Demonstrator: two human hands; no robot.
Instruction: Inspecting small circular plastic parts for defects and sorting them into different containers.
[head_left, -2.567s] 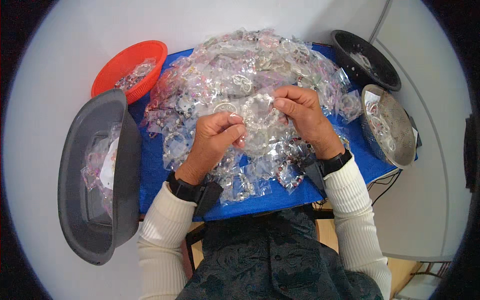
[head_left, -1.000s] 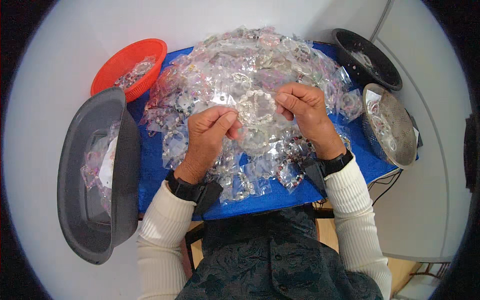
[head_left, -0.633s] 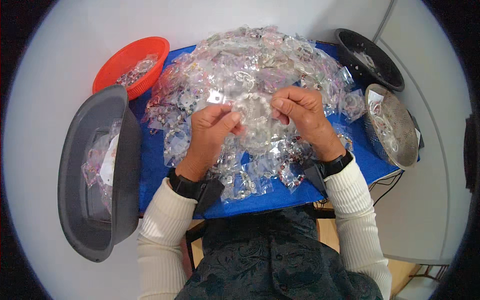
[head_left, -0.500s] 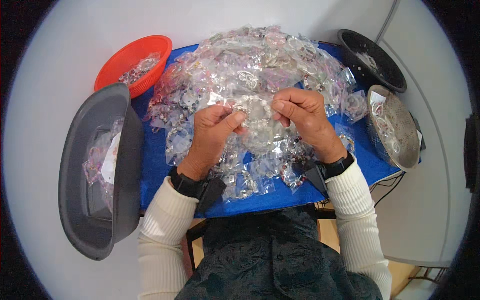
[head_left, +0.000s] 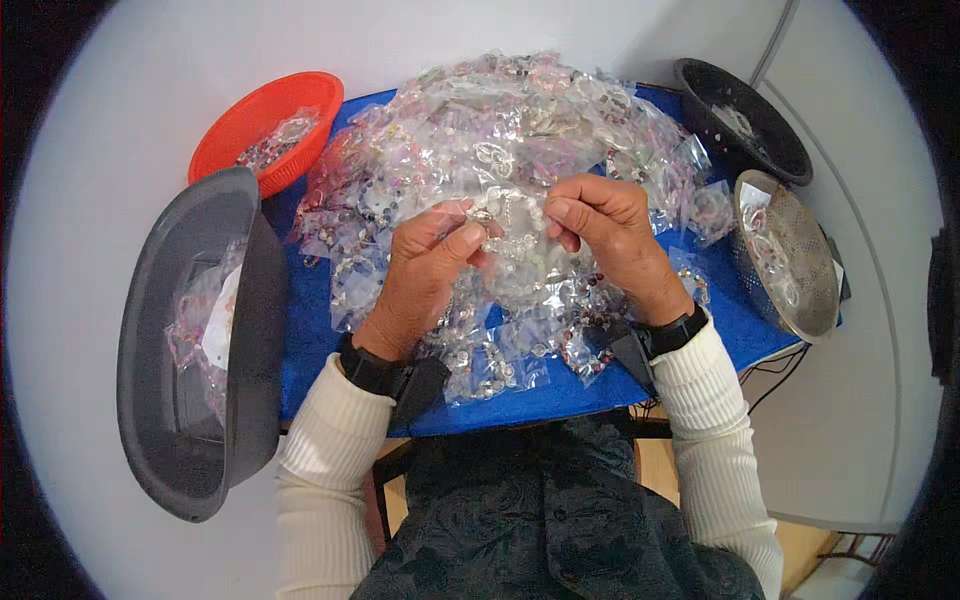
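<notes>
Pinching opposite sides of a clear packet [head_left: 519,222], left fingers [head_left: 464,241] and right fingers [head_left: 573,214] hold a pale beaded bracelet [head_left: 518,246] between them; beneath and beyond, bagged jewellery [head_left: 470,125] heaps the blue worktop [head_left: 308,345].

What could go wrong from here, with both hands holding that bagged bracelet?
The bagged bracelet, pinched by the left hand and right hand, might slip and get lost among similar clear bags in the pile. The right wrist's black strap sits close to a bag of dark red beads and could drag it.
</notes>
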